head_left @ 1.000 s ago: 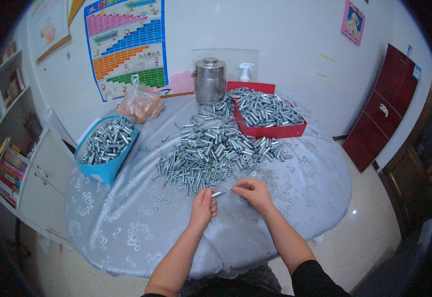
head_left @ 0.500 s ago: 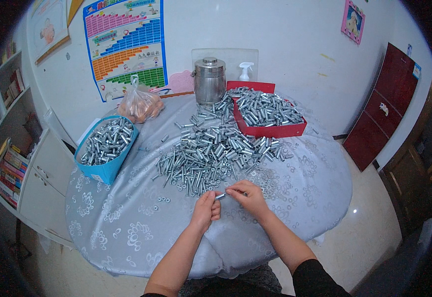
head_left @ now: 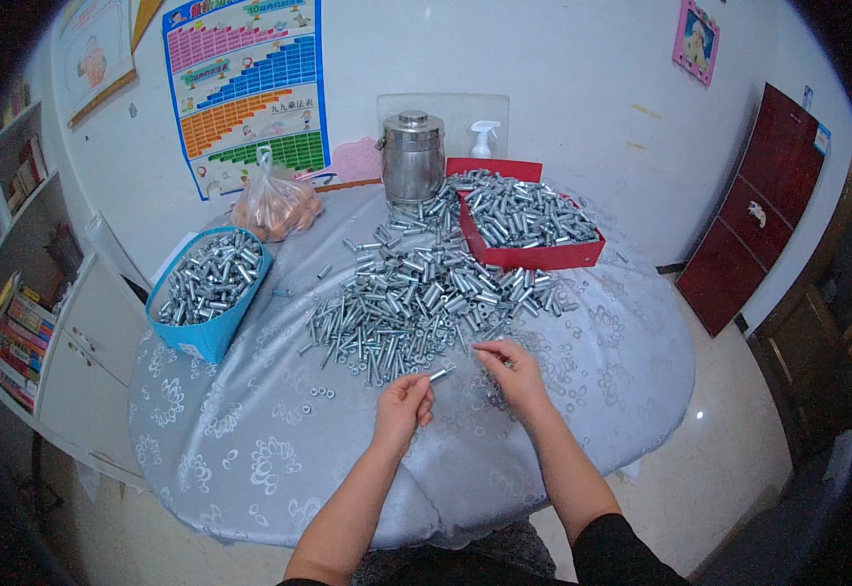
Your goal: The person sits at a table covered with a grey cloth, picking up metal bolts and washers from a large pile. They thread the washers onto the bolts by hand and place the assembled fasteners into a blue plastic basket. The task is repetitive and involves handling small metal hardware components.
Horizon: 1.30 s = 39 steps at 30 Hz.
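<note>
My left hand (head_left: 403, 410) is closed, pinching a short metal sleeve anchor (head_left: 440, 374) between thumb and fingers, its end pointing to the upper right. My right hand (head_left: 516, 376) is apart from it, at the near edge of a large heap of loose metal bolts and sleeves (head_left: 416, 303). Its thumb and index fingertips are drawn together beside the bolts; whatever may be between them is too small to make out. Scattered washers (head_left: 567, 376) lie on the tablecloth to the right of that hand. Several small nuts (head_left: 318, 393) lie left of my left hand.
A blue basket (head_left: 226, 337) full of metal anchors stands at the left. The red box (head_left: 543, 260), heaped with similar parts, is at the back right. Behind are a steel canister (head_left: 413, 161), a spray bottle (head_left: 483, 142) and a plastic bag of brownish round items (head_left: 277, 205).
My right hand has left the anchor and moved up and right to the heap's edge. My left hand still holds the anchor, slightly higher and with more of it showing.
</note>
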Available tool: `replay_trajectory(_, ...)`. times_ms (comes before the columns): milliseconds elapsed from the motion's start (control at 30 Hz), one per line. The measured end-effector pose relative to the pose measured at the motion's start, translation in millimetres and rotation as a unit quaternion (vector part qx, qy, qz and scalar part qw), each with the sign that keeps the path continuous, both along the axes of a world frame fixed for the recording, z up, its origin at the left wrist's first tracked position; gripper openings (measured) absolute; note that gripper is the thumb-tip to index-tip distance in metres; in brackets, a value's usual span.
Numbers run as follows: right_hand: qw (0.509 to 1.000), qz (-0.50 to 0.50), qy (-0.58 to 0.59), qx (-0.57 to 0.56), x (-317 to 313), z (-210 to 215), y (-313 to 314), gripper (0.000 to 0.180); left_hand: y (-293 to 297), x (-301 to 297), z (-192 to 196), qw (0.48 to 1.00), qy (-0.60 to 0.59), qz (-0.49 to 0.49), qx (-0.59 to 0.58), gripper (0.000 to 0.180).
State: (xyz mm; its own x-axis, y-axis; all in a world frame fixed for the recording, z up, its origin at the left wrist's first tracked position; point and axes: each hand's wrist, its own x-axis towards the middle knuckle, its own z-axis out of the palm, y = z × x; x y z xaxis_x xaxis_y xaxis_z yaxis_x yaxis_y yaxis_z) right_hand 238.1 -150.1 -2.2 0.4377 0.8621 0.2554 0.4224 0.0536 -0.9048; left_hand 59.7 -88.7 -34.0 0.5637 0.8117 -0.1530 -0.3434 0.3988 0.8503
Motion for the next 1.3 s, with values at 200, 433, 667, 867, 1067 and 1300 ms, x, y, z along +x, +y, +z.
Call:
replay_trajectory(200, 0.955, 0.011, -0.293, -0.039, 17, -14, -2, 0.014, 2, -2, -3, 0.999, -0.037, 0.012, -0.015, 0.015)
replay_trajectory(433, 0.944, 0.024, -0.324, -0.052, 13, -17, 0, 0.013, 1, -1, 3, 1.000, -0.025, 0.005, -0.013, 0.015)
replay_trajectory(667, 0.984, 0.020, -0.161, -0.067, 5, -9, 0, 0.015, 2, -2, -2, 1.000, -0.015, -0.002, -0.003, 0.013)
replay_trajectory(867, 0.973, 0.112, 0.194, -0.048, -1, -21, 5, 0.017, 0, 0, -1, 0.999, 0.006, -0.042, 0.002, 0.013)
replay_trajectory(1067, 0.974, 0.141, 0.173, -0.047, -6, -19, 5, 0.017, 1, -3, -3, 0.997, -0.018, -0.070, -0.025, 0.017)
replay_trajectory(1300, 0.992, 0.092, -0.087, -0.002, -19, -8, 1, 0.021, 1, -2, 0, 0.996, -0.019, -0.071, -0.057, 0.014)
